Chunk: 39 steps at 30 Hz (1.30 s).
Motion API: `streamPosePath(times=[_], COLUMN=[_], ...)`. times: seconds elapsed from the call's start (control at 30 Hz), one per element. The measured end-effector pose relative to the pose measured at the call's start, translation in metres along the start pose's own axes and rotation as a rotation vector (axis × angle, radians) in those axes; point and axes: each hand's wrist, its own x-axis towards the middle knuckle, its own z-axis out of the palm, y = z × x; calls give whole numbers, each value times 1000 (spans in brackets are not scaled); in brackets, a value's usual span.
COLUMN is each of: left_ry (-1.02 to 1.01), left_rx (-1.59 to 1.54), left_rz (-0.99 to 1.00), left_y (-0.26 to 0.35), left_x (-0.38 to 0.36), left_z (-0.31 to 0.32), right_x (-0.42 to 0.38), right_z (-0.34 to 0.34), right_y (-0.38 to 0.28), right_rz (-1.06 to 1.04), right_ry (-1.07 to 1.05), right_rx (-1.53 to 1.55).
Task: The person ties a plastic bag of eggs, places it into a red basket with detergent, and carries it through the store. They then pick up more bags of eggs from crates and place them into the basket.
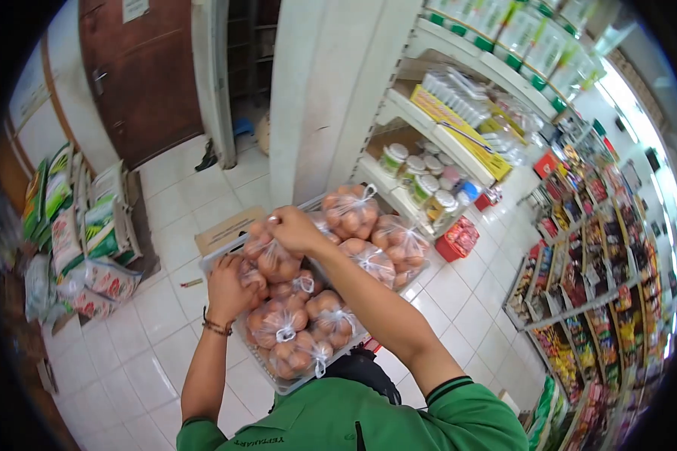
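A clear plastic container [284, 385] holds several knotted transparent bags of brown eggs [278, 323]. My right hand [295, 231] is closed on the top of one egg bag [272, 259] at the container's far left part. Against the container's left side, my left hand [229, 289] rests with bent fingers on an egg bag beside that one; its fingertips are partly hidden. More egg bags [351, 210] lie to the right of my right forearm.
Behind the container lies a cardboard piece [229, 229] near a white pillar [316, 98]. Shelves with jars [425, 188] stand at right, above a red box [457, 239]. Sacks [105, 218] are stacked at left by a brown door [139, 75]. Snack racks [594, 278] fill the far right.
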Motion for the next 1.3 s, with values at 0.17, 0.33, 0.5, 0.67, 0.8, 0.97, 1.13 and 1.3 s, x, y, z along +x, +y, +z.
streamPosePath(times=[0.17,0.33,0.5,0.67,0.8,0.97,1.13,1.3], left_ry=[117,307,262,265,132,44,5,159], left_rx=[-52,-114,-86,-115,-57,142,259,41], left_rz=[16,-82,-236,-169,-142,-107,-82,-125], left_y=[-6,-18,-30,-49,-47,-39,-38,-37], left_x=[-6,-7,-18,-20,-19,-12,-8,-15], left_z=[12,18,8,7,-4,-11,-11,0], right_x=[30,32,33,16,7,3,-2,-11], right_z=[11,6,13,8,10,18,37,41], right_y=[17,15,23,21,32,49,53,31], right_rz=[56,79,-29,-145,-160,-147,-65,59], right_ry=[50,-45,30,-6,31,109,255,298], right_rx=[-151,-132,-331,-287,-279,-346,-431,-533])
